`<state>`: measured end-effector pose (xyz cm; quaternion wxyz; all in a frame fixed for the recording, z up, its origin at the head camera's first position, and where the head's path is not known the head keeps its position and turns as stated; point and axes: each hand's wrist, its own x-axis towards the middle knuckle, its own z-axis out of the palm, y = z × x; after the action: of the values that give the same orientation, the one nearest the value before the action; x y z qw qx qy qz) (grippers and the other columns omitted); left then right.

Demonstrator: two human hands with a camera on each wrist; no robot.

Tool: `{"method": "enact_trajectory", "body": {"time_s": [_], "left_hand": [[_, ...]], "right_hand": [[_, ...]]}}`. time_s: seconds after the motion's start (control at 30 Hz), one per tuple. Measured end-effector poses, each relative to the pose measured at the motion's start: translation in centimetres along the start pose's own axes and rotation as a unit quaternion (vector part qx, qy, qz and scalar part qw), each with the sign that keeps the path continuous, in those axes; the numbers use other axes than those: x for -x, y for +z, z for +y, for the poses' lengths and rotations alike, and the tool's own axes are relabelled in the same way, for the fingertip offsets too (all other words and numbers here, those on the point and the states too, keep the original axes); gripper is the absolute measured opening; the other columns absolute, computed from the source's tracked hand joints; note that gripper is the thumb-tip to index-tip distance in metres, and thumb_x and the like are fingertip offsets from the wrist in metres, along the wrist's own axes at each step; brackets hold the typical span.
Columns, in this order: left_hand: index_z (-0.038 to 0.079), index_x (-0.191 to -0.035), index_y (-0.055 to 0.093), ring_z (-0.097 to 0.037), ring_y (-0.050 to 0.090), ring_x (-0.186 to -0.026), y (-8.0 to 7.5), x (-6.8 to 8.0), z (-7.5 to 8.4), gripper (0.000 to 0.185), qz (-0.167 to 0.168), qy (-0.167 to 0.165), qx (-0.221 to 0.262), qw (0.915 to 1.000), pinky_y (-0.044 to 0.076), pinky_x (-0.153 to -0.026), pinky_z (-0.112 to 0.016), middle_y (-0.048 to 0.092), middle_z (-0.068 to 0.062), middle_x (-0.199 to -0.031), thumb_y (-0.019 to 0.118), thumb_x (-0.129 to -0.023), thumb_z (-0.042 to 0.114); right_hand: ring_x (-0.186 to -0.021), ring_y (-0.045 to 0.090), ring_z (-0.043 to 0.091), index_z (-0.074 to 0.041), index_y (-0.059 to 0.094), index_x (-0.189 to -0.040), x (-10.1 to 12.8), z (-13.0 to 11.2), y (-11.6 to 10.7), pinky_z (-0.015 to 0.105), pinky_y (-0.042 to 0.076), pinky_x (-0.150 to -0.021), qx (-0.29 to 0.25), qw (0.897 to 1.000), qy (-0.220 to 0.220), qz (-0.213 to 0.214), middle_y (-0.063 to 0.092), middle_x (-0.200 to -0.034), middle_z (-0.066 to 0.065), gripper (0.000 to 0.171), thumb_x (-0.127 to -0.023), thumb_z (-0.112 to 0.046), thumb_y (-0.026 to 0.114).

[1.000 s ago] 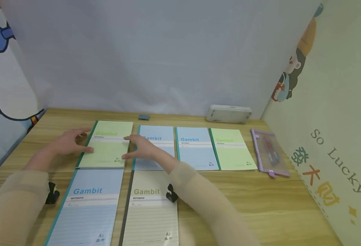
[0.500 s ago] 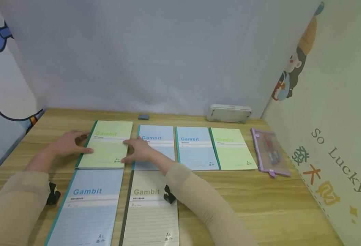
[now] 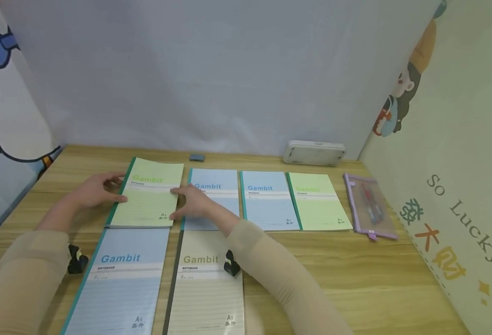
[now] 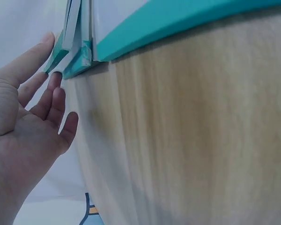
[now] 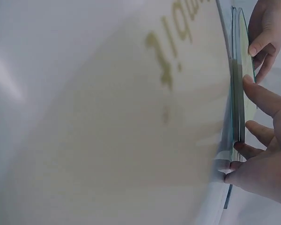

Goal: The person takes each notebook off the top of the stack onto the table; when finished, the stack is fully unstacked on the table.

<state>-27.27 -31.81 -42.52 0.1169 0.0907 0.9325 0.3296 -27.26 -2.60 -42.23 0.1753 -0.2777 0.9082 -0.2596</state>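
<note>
A pale green Gambit notebook [image 3: 149, 200] lies at the back left of the table, its far edge slightly raised. My left hand [image 3: 95, 190] pinches its green spine side, thumb on the cover and fingers at the edge. On the opposite side, my right hand [image 3: 195, 202] grips the long edge, its thumb over the cover. In the left wrist view, the green spine [image 4: 57, 54] tilts up from another teal-spined notebook [image 4: 79, 63] beneath. Layered edges [image 5: 237, 98] show under the cover in the right wrist view.
A blue notebook [image 3: 124, 288] and a beige one [image 3: 208, 298] lie in front. Two blue notebooks [image 3: 222, 179] [image 3: 268, 207] and a green one [image 3: 321, 204] line up rightward. Beyond are a purple-edged zip pouch [image 3: 369, 200], a white case [image 3: 314, 153] and a small grey block [image 3: 197, 158].
The far edge of the green notebook has risen and bent slightly, while both hands stay at its sides. The right hand's fingers have drawn in a little.
</note>
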Motion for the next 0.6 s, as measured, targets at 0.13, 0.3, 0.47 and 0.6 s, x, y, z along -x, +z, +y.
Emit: {"method": "enact_trajectory", "body": {"time_s": [0.13, 0.3, 0.47, 0.6], "left_hand": [[0.004, -0.151, 0.016, -0.043, 0.045, -0.118, -0.3, -0.1, 0.8, 0.1, -0.008, -0.005, 0.023, 0.9997, 0.038, -0.095, -0.058, 0.044, -0.028, -0.131, 0.074, -0.079, 0.042], [0.01, -0.153, 0.011, -0.046, 0.045, -0.119, -1.1, 0.1, 2.3, 0.095, -0.02, 0.017, 0.044, 0.9987, 0.04, -0.094, -0.057, 0.04, -0.029, -0.132, 0.071, -0.084, 0.036], [0.015, -0.152, 0.018, -0.041, 0.047, -0.116, -1.4, 0.2, 4.0, 0.09, -0.005, 0.029, 0.035, 0.999, 0.042, -0.092, -0.054, 0.042, -0.026, -0.13, 0.071, -0.083, 0.039], [0.018, -0.151, 0.022, -0.029, 0.05, -0.105, -1.5, 0.0, 5.6, 0.089, 0.024, 0.031, 0.019, 0.999, 0.044, -0.084, -0.043, 0.049, -0.018, -0.122, 0.072, -0.082, 0.043]], "right_hand": [[-0.142, 0.023, 0.023, -0.019, 0.035, -0.147, 0.2, 0.0, -0.4, 0.037, 0.028, -0.112, -0.029, 0.999, 0.015, 0.005, 0.025, -0.155, 0.005, 0.081, -0.079, -0.031, 0.077], [-0.143, 0.021, 0.024, -0.019, 0.031, -0.149, 0.4, 0.0, -1.3, 0.037, 0.028, -0.112, -0.049, 0.998, 0.023, 0.013, 0.019, -0.157, 0.007, 0.085, -0.078, -0.027, 0.078], [-0.133, 0.04, 0.023, -0.019, 0.033, -0.148, 0.6, 0.7, -2.2, 0.031, 0.041, -0.101, -0.107, 0.994, 0.017, 0.031, 0.023, -0.155, 0.006, 0.082, -0.079, -0.022, 0.078], [-0.123, 0.05, 0.022, -0.021, 0.038, -0.146, 0.9, 1.5, -3.5, 0.028, 0.049, -0.085, -0.174, 0.983, 0.01, 0.053, 0.027, -0.154, 0.003, 0.075, -0.081, -0.017, 0.076]]}}
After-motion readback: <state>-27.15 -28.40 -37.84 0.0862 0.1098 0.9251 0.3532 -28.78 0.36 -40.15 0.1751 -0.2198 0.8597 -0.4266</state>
